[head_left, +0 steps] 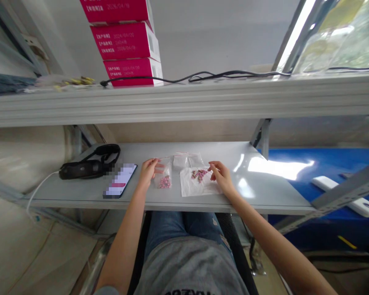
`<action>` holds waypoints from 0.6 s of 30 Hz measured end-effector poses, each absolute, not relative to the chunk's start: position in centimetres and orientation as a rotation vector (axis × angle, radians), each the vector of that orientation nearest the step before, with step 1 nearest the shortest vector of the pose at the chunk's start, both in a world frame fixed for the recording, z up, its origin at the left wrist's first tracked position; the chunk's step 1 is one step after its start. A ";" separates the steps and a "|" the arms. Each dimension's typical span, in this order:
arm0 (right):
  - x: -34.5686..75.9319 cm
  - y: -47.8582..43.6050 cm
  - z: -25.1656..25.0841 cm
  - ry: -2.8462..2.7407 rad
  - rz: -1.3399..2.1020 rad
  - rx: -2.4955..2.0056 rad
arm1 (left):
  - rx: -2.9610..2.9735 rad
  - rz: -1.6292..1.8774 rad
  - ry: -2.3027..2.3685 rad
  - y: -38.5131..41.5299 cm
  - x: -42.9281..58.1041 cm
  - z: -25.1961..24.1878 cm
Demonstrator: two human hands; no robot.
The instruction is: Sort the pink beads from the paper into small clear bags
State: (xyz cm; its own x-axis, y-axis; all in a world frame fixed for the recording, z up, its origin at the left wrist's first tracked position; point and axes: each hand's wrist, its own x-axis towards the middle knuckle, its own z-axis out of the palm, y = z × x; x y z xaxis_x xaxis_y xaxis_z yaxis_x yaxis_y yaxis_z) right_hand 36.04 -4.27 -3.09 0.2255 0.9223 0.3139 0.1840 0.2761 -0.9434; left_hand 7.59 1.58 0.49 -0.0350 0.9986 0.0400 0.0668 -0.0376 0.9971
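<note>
The left hand (148,172) pinches the small clear bag (165,177) by its mouth, upright, so its pink contents stay low. The right hand (220,176) curls over loose beads (199,175) spread flat on a white sheet (190,189) on the table (264,184); I cannot tell its grip.

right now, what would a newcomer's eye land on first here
The stack of magenta boxes on the upper shelf, top left, stands out most against the grey. On the lower shelf, the left hand holds a small clear bag of pink pieces, and the right hand has its fingertips at a loose pile of pink pieces on a white sheet. A phone lies left of the hands.
</note>
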 end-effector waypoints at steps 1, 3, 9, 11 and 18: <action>36.0 -4.2 -3.2 -1.254 0.729 -1.193 | 1.270 1.221 1.305 1.9 7.3 0.0; 36.1 -4.2 -3.3 -1.255 0.727 -1.188 | 1.285 1.193 1.387 2.5 7.0 -0.9; 36.4 -4.1 -3.6 -1.245 0.716 -1.198 | 1.651 1.082 1.650 3.4 6.8 -1.6; 36.5 -4.0 -3.6 -1.246 0.715 -1.195 | 1.857 1.063 1.873 3.2 6.7 -1.2; 36.3 -4.1 -3.5 -1.237 0.692 -1.190 | 2.594 1.022 1.824 2.6 9.5 1.0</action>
State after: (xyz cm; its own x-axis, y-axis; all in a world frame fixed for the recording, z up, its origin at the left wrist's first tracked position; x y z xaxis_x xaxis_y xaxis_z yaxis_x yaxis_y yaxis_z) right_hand 36.29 -4.15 -3.49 0.2515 0.9078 0.3355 0.1895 0.2938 -0.9369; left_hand 9.47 2.61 0.96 0.2196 0.7868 0.5768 0.9029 -0.3879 0.1854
